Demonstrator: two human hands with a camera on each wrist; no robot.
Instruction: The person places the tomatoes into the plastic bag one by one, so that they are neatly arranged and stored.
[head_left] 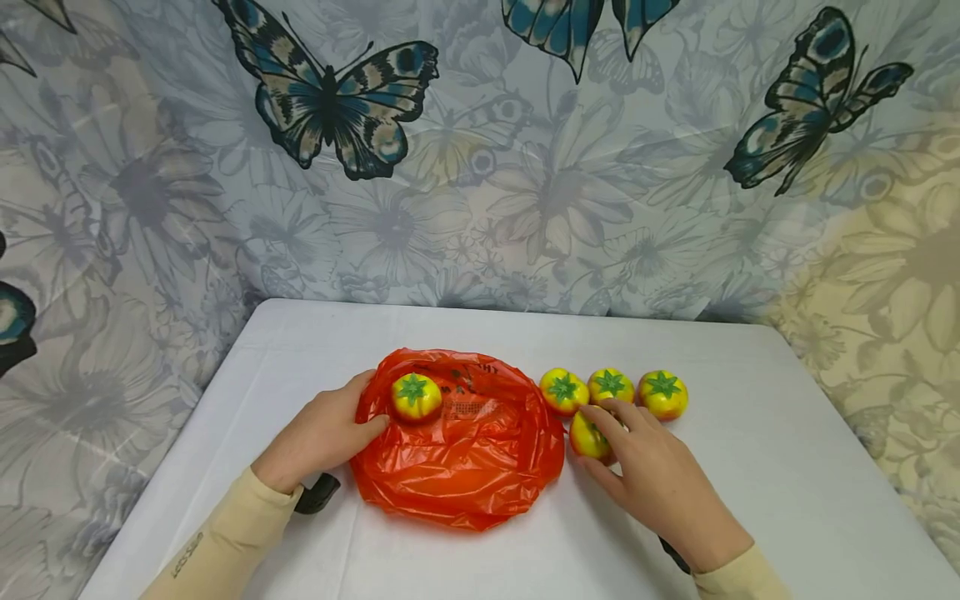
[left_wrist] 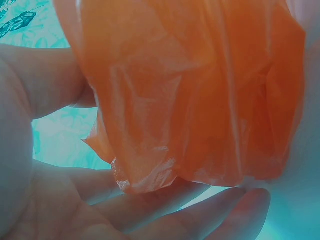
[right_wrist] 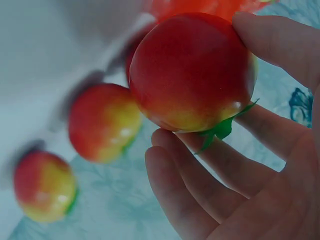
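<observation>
A red plastic bag (head_left: pixel 465 467) lies spread on the table, its crumpled rim forming a rough ring. My left hand (head_left: pixel 322 433) holds the bag's left edge, thumb over the rim and fingers on the outer side; the left wrist view shows the thin plastic (left_wrist: pixel 185 100) between them. One red-and-yellow tomato (head_left: pixel 416 397) with a green leafy top sits at the bag's left, near my left thumb. Just right of the bag, my right hand (head_left: pixel 652 467) grips another tomato (right_wrist: pixel 192 72) between thumb and fingers.
Behind my right hand three more tomatoes stand in a row: a left one (head_left: pixel 564 391), a middle one (head_left: pixel 610 385) and a right one (head_left: pixel 663 395). A white cloth covers the table (head_left: pixel 750 433). Fabric with butterflies (head_left: pixel 330 108) hangs behind it.
</observation>
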